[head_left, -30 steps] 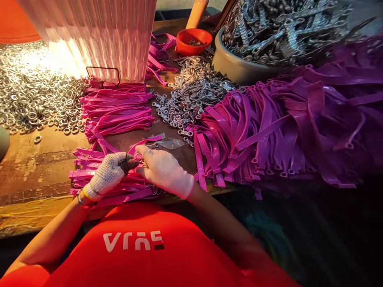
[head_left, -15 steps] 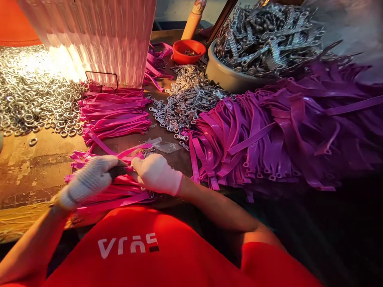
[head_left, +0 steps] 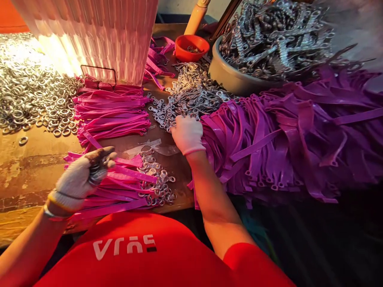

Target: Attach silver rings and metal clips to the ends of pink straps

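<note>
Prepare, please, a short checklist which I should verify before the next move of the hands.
1. Left hand and right hand gloved: ok.
2. Right hand at the metal link pile: ok, at its near edge.
3. Left hand's contents known: cannot tell, view unclear.
4. Nearest pink straps with metal pieces at their right ends: ok.
5. All rings in the ring heap: not ok, one ring lies apart.

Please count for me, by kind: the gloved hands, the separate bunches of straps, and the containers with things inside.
Gloved hands: 2 (left hand, right hand)
Strap bunches: 4 (back bunch, middle bunch, front bunch, large right heap)
Containers: 2 (red bowl, grey basin)
Total: 8
The orange thing at upper left is cut off, so not counted.
</note>
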`<state>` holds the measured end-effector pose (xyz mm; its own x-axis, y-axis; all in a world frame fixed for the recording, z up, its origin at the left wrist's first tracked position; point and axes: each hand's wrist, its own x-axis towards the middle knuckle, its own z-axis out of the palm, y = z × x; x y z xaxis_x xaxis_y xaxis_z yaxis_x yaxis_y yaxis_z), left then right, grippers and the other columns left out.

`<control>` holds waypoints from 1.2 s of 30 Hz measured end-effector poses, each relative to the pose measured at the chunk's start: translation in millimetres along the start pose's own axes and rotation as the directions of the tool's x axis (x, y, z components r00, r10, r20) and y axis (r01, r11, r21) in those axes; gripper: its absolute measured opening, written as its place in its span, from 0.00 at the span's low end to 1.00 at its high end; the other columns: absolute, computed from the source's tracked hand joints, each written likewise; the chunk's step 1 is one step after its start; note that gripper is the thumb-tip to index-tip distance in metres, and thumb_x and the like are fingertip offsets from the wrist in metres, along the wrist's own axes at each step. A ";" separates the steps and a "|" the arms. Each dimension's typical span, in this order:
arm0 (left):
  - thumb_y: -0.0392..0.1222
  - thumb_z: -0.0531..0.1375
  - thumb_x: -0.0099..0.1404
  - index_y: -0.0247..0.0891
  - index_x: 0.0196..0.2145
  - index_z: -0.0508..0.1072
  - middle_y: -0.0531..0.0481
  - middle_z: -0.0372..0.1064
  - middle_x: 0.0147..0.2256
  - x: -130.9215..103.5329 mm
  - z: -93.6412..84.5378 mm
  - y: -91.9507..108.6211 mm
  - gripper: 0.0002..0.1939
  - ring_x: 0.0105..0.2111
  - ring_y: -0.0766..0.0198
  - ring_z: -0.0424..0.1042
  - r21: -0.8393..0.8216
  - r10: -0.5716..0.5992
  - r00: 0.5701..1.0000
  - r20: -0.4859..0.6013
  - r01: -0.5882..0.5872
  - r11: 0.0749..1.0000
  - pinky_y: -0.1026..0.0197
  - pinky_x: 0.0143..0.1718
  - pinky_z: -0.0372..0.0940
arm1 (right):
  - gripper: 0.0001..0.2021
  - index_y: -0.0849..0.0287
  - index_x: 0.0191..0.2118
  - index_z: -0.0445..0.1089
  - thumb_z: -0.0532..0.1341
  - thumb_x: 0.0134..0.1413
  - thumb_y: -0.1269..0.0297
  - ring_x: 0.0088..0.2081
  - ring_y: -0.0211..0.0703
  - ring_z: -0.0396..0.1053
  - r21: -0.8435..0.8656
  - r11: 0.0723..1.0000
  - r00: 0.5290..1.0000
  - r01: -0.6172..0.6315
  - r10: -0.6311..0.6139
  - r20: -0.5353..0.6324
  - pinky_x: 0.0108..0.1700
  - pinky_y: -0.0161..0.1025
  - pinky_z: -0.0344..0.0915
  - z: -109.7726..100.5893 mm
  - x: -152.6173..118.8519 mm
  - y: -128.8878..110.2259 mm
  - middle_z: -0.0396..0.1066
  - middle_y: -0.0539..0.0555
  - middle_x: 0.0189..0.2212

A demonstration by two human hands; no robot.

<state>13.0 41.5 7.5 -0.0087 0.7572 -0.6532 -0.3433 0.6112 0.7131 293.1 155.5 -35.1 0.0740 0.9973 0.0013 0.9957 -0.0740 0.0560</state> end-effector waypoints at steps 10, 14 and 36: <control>0.36 0.67 0.60 0.34 0.49 0.76 0.43 0.78 0.32 8.1 20.3 -23.9 0.18 0.20 0.69 0.72 0.048 -0.027 0.979 0.204 0.018 0.999 0.73 0.13 0.54 | 0.12 0.62 0.43 0.76 0.55 0.61 0.68 0.53 0.61 0.66 0.255 0.967 0.997 0.001 0.020 -0.081 0.51 0.52 0.59 43.1 8.2 6.1 0.75 0.68 0.45; 0.45 0.66 0.63 0.34 0.38 0.74 0.46 0.76 0.26 5.0 15.2 -34.5 0.11 0.14 0.74 0.60 0.156 0.084 0.973 0.216 -0.119 0.981 0.71 0.13 0.48 | 0.11 0.59 0.44 0.71 0.53 0.62 0.66 0.45 0.48 0.69 0.680 0.713 0.982 0.171 -0.068 -0.176 0.48 0.44 0.64 29.6 -24.8 -2.5 0.75 0.59 0.41; 0.51 0.67 0.62 0.35 0.45 0.77 0.51 0.71 0.25 -8.5 8.9 -40.4 0.19 0.17 0.73 0.58 0.204 0.164 0.939 0.303 -0.232 0.951 0.70 0.15 0.47 | 0.18 0.58 0.46 0.70 0.66 0.51 0.58 0.23 0.30 0.59 0.959 -0.051 0.889 -0.280 -0.392 0.239 0.25 0.32 0.59 -27.8 -123.7 -63.9 0.64 0.43 0.29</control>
<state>35.3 12.5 -13.6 0.2199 0.8808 -0.4193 -0.1334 0.4530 0.8815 218.8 36.9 -11.1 -0.3108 0.9144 -0.2593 -0.0181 -0.2784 -0.9603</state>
